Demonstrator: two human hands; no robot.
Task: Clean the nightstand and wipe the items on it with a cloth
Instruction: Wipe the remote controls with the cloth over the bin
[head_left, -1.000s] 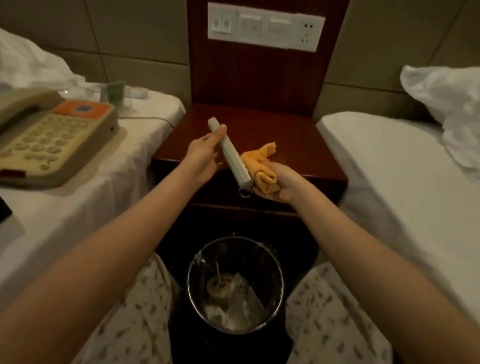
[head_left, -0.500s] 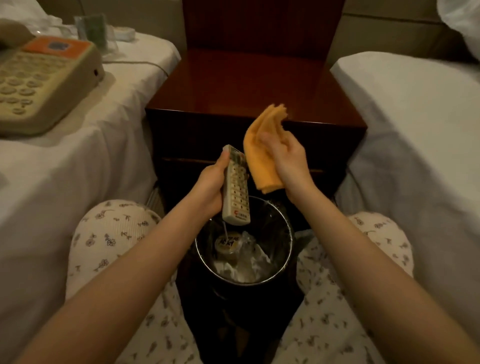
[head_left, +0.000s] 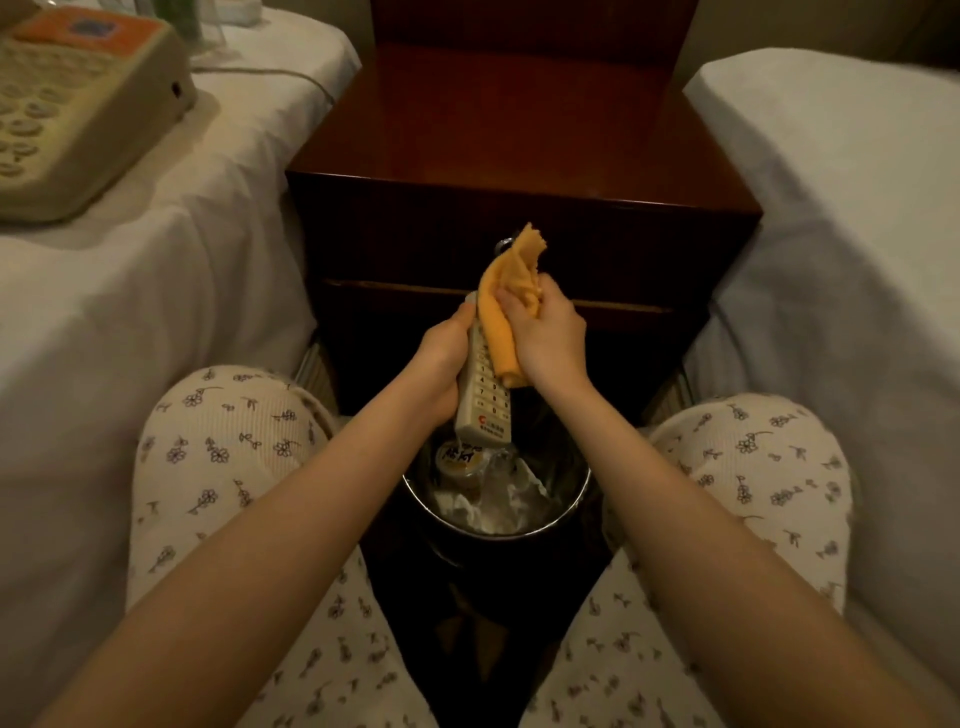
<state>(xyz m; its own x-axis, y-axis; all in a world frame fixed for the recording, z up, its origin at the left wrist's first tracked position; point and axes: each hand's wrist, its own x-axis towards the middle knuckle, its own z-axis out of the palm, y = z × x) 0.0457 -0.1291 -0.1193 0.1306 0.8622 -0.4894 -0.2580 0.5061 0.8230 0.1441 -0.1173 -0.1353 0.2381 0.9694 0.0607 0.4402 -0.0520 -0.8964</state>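
Observation:
My left hand (head_left: 441, 358) grips a white remote control (head_left: 485, 402) by its left side, buttons facing up, its lower end hanging over the bin. My right hand (head_left: 545, 335) holds a bunched orange cloth (head_left: 506, 306) pressed against the remote's upper half, hiding that part. Behind both hands stands the dark wooden nightstand (head_left: 519, 130), its glossy top bare.
A metal waste bin (head_left: 571, 512) with cups and crumpled paper sits on the floor between my knees. A beige telephone (head_left: 78, 104) lies on the left bed (head_left: 130, 291). Another white bed (head_left: 841, 234) flanks the nightstand on the right.
The remote and both hands came down from above the nightstand to over the bin. The remote turned buttons-up, and the cloth moved onto its upper half. My view tilted downward.

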